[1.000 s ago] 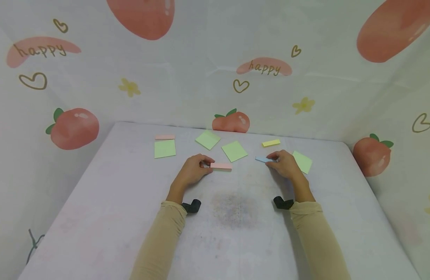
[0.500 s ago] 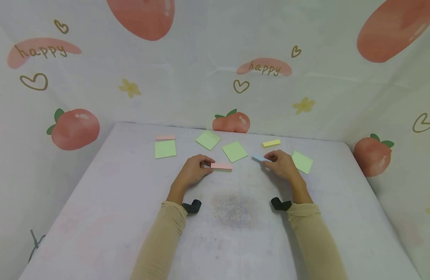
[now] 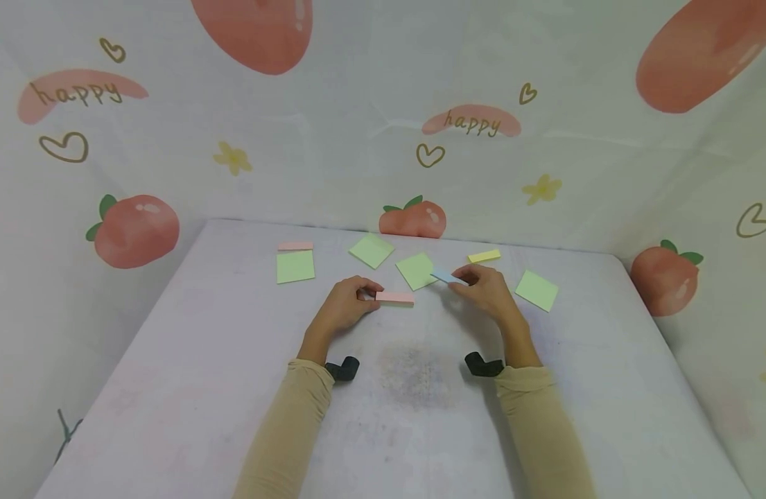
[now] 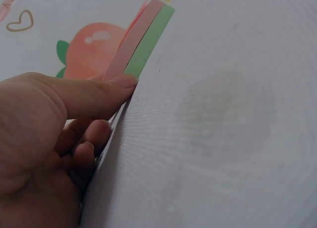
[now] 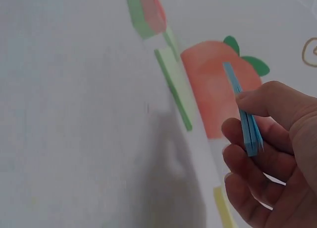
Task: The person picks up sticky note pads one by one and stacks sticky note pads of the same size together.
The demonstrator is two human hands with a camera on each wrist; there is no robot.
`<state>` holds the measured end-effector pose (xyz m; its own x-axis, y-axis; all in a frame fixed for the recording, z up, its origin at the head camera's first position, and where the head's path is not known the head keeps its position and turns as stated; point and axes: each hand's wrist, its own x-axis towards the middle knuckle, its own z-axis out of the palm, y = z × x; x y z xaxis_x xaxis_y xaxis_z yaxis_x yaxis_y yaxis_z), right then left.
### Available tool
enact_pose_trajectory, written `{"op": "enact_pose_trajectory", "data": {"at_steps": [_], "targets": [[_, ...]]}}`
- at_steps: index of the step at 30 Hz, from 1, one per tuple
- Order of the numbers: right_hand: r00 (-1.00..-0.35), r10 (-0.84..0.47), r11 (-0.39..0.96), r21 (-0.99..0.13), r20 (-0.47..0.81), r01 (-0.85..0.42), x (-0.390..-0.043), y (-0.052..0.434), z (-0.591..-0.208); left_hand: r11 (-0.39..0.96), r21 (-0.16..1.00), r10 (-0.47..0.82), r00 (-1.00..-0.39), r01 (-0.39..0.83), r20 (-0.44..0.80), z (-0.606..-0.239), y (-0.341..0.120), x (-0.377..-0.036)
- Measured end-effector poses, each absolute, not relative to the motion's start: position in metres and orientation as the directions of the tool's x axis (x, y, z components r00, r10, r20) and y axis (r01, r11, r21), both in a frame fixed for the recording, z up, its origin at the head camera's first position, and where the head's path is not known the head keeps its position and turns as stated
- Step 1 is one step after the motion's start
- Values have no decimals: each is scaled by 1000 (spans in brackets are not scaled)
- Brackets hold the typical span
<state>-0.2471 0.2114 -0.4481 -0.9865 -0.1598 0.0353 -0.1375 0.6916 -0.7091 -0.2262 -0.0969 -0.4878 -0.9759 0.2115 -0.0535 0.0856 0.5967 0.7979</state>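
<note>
Blue sticky pad [image 3: 446,275] is pinched in the right hand [image 3: 486,294], lifted over a green note [image 3: 416,269] (at the hand's 11 o'clock). Left hand [image 3: 343,305], fingers curled, touches the pink pad [image 3: 394,298] at 3 o'clock.

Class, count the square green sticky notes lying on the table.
4: far-left note, back-centre note, middle note beside the right hand, far-right note. None seem hidden.
</note>
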Motion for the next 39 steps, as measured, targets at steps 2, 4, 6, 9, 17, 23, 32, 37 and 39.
{"op": "enact_pose_trajectory", "data": {"at_steps": [2, 4, 6, 9, 17, 23, 32, 37, 39], "targets": [[-984, -171, 683, -713, 55, -159, -246, 205, -447, 595, 799, 210, -976, 83, -55, -487, -97, -226], [-980, -184, 675, -716, 71, -179, -245, 200, -445, 594, 800, 210, -976, 83, -55, -487, -97, -226], [-976, -200, 667, -718, 85, -199, -244, 195, -443, 593, 801, 210, -976, 83, -55, -487, -97, -226], [-971, -222, 644, -734, 91, -216, -241, 186, -441, 592, 801, 211, -976, 85, -52, -487, -97, -226], [-963, -253, 598, -768, 90, -229, -237, 165, -440, 592, 800, 222, -974, 102, -41, -486, -98, -225], [-963, -252, 569, -790, 96, -228, -235, 153, -443, 592, 800, 221, -974, 97, -45, -486, -97, -226], [-954, -276, 564, -785, 116, -258, -232, 145, -449, 594, 798, 225, -974, 105, -39, -487, -96, -228], [-950, -286, 558, -783, 129, -274, -231, 141, -452, 603, 791, 221, -974, 102, -43, -485, -97, -227], [-948, -290, 554, -785, 130, -277, -231, 140, -454, 603, 792, 221, -974, 98, -47, -485, -97, -227]]}}
